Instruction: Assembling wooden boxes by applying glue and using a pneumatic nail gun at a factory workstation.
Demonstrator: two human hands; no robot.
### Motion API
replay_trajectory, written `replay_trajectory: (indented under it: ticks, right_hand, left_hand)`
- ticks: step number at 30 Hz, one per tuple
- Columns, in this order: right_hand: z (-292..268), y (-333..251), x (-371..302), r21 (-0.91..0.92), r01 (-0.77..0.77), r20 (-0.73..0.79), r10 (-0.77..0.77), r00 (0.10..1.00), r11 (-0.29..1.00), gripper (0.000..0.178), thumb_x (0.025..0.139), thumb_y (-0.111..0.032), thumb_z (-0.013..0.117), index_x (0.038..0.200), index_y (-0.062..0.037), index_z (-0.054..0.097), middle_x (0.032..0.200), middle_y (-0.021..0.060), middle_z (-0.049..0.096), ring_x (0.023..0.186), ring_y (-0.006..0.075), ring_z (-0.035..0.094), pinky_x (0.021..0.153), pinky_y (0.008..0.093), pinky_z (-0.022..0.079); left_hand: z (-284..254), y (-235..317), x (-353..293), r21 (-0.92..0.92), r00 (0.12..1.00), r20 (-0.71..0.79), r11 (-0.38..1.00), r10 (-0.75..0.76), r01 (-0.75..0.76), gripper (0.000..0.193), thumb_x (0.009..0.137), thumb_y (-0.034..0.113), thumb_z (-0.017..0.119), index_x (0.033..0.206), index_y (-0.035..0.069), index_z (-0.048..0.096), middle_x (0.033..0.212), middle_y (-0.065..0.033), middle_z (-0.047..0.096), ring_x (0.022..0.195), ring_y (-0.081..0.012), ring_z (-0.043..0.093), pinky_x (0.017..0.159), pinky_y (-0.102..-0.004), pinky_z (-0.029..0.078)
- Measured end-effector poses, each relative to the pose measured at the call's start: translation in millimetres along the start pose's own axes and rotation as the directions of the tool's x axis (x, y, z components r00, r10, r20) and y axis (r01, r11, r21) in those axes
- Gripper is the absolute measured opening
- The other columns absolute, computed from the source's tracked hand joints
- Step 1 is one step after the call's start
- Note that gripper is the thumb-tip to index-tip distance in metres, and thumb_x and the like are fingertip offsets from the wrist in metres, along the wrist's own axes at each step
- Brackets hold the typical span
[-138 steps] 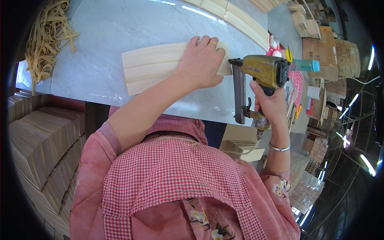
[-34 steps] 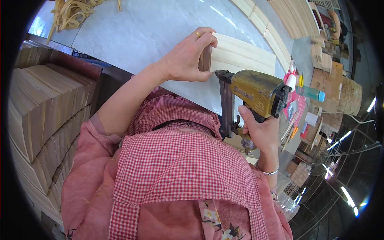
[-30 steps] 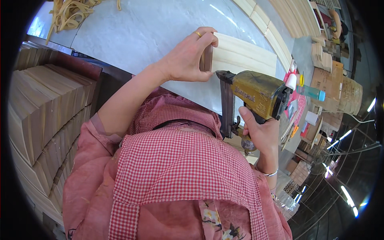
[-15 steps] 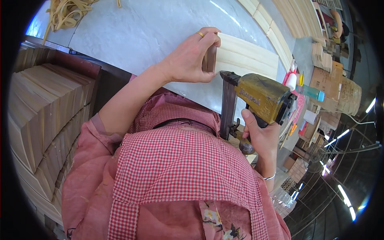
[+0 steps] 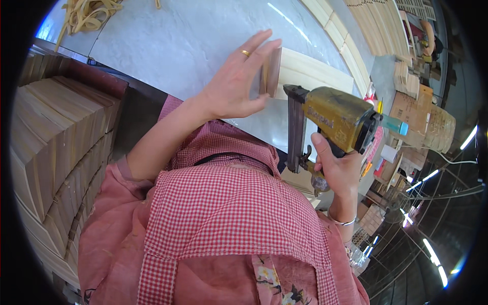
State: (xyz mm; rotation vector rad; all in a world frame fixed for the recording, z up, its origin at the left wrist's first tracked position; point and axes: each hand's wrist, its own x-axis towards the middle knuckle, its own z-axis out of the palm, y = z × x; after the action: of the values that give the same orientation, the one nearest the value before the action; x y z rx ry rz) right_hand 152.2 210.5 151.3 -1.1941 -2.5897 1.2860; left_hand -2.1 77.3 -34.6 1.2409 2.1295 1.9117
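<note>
Standing beyond the near edge of the bench (image 5: 178,46), at its left end, are stacked wood pieces (image 5: 71,117) in tight rows. Tan strips (image 5: 86,18) lie tangled toward the bench's far left corner. The left hand (image 5: 231,86), with 1 gold ring (image 5: 245,53), reaches over the near edge; its fingers are spread apart, with the index tip and thumb tip at 2 corners of a wooden piece (image 5: 315,71). Whether those tips press on it cannot be told.

That piece lies near the bench's near edge: pale, smooth and straight-edged on top, with fine grain running lengthwise, and brown at its left end. Just beside its near left corner is the nose of a nail gun (image 5: 335,114), scuffed yellow and black, with worn lettering along its side. The right hand (image 5: 338,170) has its fingers clamped on the gun's handle; a silver bracelet (image 5: 341,221) circles the wrist. Pale wood bars (image 5: 333,28) line the bench's right side. Farther right are a teal bottle (image 5: 394,124) and stacked brown cartons (image 5: 417,104).
</note>
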Motion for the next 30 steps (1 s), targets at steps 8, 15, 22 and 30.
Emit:
replay_trajectory:
  ticks: [8, 15, 22, 30]
  right_hand:
    - [2, -6, 19, -0.094, 0.056, 0.016, -0.055, 0.998, 0.994, 0.03, 0.089, -0.023, 0.082, 0.099, 0.0014, 0.069, 0.062, 0.0019, 0.061, 0.045, 0.0091, 0.052, 0.043, 0.0209, 0.041]
    - [0, -14, 26, -0.106, 0.044, 0.056, -0.039, 0.998, 0.993, 0.03, 0.088, -0.024, 0.083, 0.097, 0.0017, 0.07, 0.061, 0.0015, 0.061, 0.044, 0.0084, 0.051, 0.042, 0.0208, 0.041]
    - [-12, -21, 47, -0.174, 0.169, 0.137, -0.146, 0.98, 0.97, 0.03, 0.088, -0.023, 0.082, 0.099, 0.0028, 0.069, 0.061, 0.0012, 0.06, 0.043, 0.0083, 0.05, 0.041, 0.021, 0.041]
    - [-21, -41, 86, -0.276, -0.045, 0.096, 0.074, 0.993, 0.96, 0.041, 0.084, -0.021, 0.084, 0.11, 0.0049, 0.065, 0.077, 0.009, 0.069, 0.045, 0.012, 0.054, 0.04, 0.0237, 0.042]
  left_hand:
    - [-31, 4, -19, 0.034, 0.983, -0.169, 0.996, -0.077, 0.084, 0.08, 0.071, -0.002, 0.058, 0.149, 0.005, 0.042, 0.158, -0.0169, 0.037, 0.149, -0.0353, 0.034, 0.12, -0.0434, 0.034]
    - [-37, 1, -28, 0.057, 0.972, -0.207, 0.991, -0.107, 0.121, 0.077, 0.07, -0.003, 0.058, 0.146, 0.004, 0.045, 0.157, -0.0171, 0.037, 0.148, -0.0373, 0.034, 0.12, -0.0452, 0.034]
    - [-38, -4, -33, 0.077, 0.96, -0.275, 0.994, -0.056, 0.08, 0.073, 0.07, -0.004, 0.059, 0.142, 0.003, 0.049, 0.156, -0.0191, 0.038, 0.148, -0.0384, 0.034, 0.12, -0.0455, 0.034]
    - [-36, -2, -34, 0.071, 0.954, -0.291, 0.992, -0.079, 0.104, 0.07, 0.071, -0.003, 0.06, 0.139, 0.002, 0.051, 0.155, -0.0199, 0.039, 0.148, -0.0393, 0.036, 0.12, -0.0462, 0.035]
